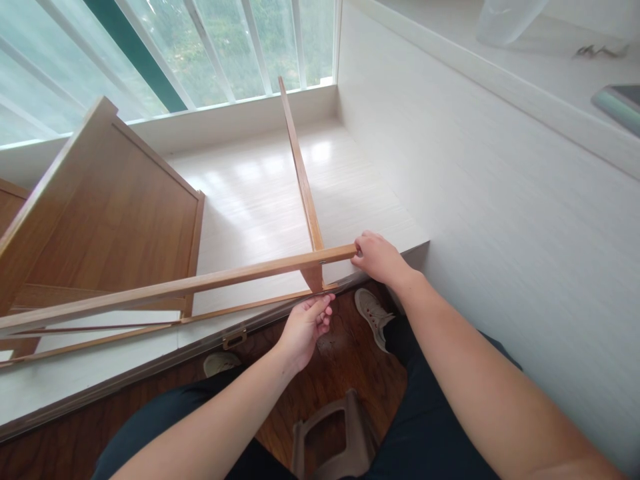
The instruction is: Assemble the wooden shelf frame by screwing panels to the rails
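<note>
— What does the head view show at the hands?

— The right hand (pixel 381 257) is clenched around the end of a long wooden rail (pixel 200 283), which runs leftward across the picture over the white platform (pixel 250 193). The left hand (pixel 306 327) sits just below, its fingertips (pixel 325 303) pinching the foot of an upright wooden slat (pixel 300 167) where that slat meets the rail and a thinner lower strip (pixel 240 308).

— Where does the frame stand?

— At the platform's front edge, with the slat rising tilted toward the window (pixel 200 47). To the left a wooden panel piece (pixel 105 207) stands on the platform, leaning.

— And around the person?

— A white wall (pixel 500 200) is close on the right. Below, dark trousers, two pale shoes (pixel 371 313) on a brown wood floor (pixel 345 360), and a brown stool (pixel 340 433) between the legs.
</note>
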### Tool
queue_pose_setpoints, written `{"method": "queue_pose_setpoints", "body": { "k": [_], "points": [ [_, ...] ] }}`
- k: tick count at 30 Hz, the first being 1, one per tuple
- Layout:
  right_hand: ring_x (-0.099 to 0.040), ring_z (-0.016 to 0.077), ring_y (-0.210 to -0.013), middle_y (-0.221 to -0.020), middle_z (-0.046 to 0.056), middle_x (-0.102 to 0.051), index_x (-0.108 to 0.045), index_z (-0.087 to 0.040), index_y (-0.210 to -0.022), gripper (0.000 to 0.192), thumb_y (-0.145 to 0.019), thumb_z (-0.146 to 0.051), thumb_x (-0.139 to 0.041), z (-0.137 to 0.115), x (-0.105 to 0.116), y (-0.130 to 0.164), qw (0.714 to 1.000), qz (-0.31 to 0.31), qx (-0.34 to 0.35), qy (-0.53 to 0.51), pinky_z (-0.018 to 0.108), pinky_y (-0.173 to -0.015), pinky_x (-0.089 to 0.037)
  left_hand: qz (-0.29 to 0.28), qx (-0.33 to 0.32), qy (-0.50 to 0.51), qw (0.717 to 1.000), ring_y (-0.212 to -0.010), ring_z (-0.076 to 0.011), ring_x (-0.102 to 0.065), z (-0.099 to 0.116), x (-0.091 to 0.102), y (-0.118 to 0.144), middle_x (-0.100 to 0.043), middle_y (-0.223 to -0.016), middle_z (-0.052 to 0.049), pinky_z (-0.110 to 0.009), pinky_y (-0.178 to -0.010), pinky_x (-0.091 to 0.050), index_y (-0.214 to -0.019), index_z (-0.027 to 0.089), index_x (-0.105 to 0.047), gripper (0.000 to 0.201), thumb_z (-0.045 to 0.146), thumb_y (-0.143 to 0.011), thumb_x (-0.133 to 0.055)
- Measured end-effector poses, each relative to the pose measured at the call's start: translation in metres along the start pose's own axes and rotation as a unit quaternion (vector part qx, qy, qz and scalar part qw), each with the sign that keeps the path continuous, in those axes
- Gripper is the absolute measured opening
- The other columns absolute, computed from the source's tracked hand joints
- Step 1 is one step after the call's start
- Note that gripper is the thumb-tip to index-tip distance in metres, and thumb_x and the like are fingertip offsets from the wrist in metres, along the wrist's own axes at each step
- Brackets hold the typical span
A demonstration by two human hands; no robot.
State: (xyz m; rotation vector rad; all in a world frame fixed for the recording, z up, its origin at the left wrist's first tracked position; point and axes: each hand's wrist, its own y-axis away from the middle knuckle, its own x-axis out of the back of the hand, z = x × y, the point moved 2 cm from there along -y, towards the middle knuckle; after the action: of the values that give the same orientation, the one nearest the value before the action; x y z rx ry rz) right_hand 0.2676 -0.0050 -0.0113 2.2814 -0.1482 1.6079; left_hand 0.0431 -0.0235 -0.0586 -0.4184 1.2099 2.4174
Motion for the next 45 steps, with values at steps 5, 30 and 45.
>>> {"method": "queue_pose_setpoints", "body": {
  "k": [5,30,45],
  "points": [
    [-0.060,0.0252,-0.106,-0.107,0.012,-0.066,-0.066,-0.018,-0.088,0.011,-0.093,-0.022,-0.057,-0.001,0.001,0.001,1.000,0.002,0.003,-0.005,0.031,-0.084,-0.045,-0.009,-0.019,-0.012,1.000,-0.058,-0.0063,-0.044,0.002,-0.003,0.003,-0.054,-0.072,0.002,-0.018,-0.056,-0.035,-0.099,0.010,-0.079,0.055,0.047,-0.064,-0.098],
    [-0.060,0.0244,-0.106,-0.106,0.011,-0.065,-0.068,-0.018,-0.088,0.013,-0.093,-0.022,-0.057,0.001,-0.001,0.001,1.000,0.002,0.010,-0.017,0.031,-0.089,-0.046,0.030,-0.068,-0.019,0.997,-0.055,-0.0081,-0.039,-0.002,0.000,-0.006,-0.046,-0.060,0.006,-0.020,-0.054,-0.031,-0.073,0.015,-0.059,0.053,0.045,-0.058,-0.100],
    [-0.061,0.0167,-0.085,-0.095,0.007,-0.068,-0.066,-0.017,-0.080,0.006,-0.085,-0.018,-0.063,-0.003,0.005,0.010,0.992,-0.022,0.055,-0.113,0.026,-0.077,-0.043,-0.002,0.011,-0.036,0.999,-0.058,-0.0082,-0.042,-0.004,-0.005,0.003,-0.049,-0.069,0.004,-0.021,-0.054,-0.029,-0.095,0.010,-0.075,0.059,0.050,-0.059,-0.098]
  ]
}}
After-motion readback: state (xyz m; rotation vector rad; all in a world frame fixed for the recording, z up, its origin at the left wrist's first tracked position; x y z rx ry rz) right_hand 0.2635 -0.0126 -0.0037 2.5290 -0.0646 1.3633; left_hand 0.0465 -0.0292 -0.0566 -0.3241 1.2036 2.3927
